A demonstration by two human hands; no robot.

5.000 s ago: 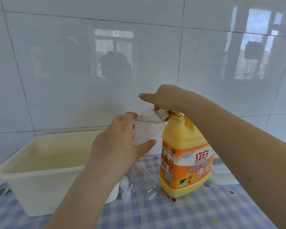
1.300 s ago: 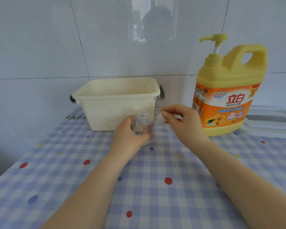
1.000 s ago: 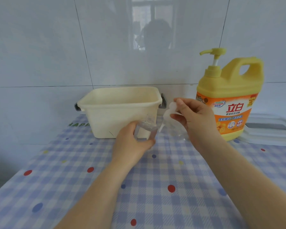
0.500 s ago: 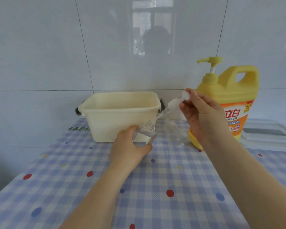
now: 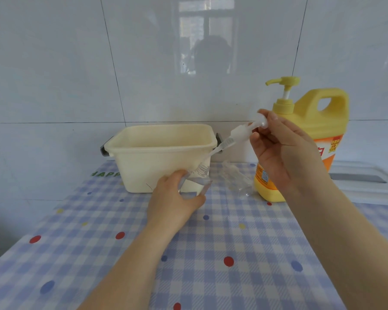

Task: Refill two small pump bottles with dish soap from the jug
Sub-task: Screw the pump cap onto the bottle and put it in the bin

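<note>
My left hand (image 5: 175, 201) grips a small clear bottle (image 5: 196, 181) that stands on the checked tablecloth, its threaded neck uncovered. My right hand (image 5: 278, 151) pinches a white pump head (image 5: 244, 132) and holds it tilted up and to the right of the bottle. The pump's thin clear tube slants down to the bottle's mouth. A second clear bottle (image 5: 234, 176) lies on its side between the held bottle and the yellow dish soap jug (image 5: 318, 121). The jug stands upright at the right, behind my right hand, with its pump raised.
A cream plastic tub (image 5: 164, 157) stands against the tiled wall behind the held bottle. A flat white lid or tray (image 5: 365, 182) lies to the right of the jug. The checked tablecloth (image 5: 211, 253) with dots covers the table up to its left edge.
Five seconds ago the bottle was held at the jug's spout. It now stands on the table, and my right hand has lifted the pump head and brought its tube to the bottle's mouth.
</note>
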